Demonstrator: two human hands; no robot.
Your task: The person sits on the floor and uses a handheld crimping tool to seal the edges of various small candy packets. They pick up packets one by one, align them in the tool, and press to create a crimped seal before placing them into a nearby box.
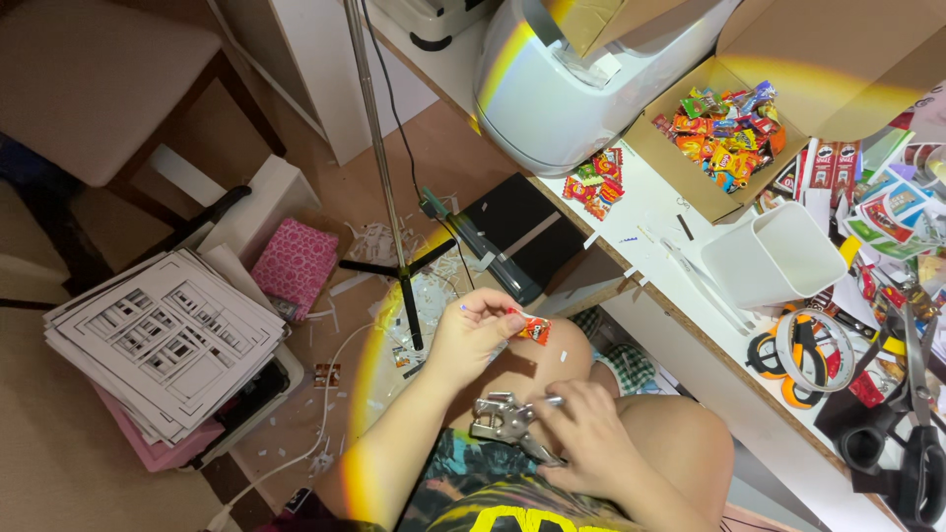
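While you sit beside the surface (690, 325), your left hand (473, 335) pinches a small orange snack packet (533, 329) above your knee. Your right hand (591, 438) grasps a metal hole punch (505, 418) on your lap, its grip clenched around the handles.

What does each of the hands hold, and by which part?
The left hand pinches a tiny orange snack packet at its left edge. The right hand grips a metal hole punch by its handles.
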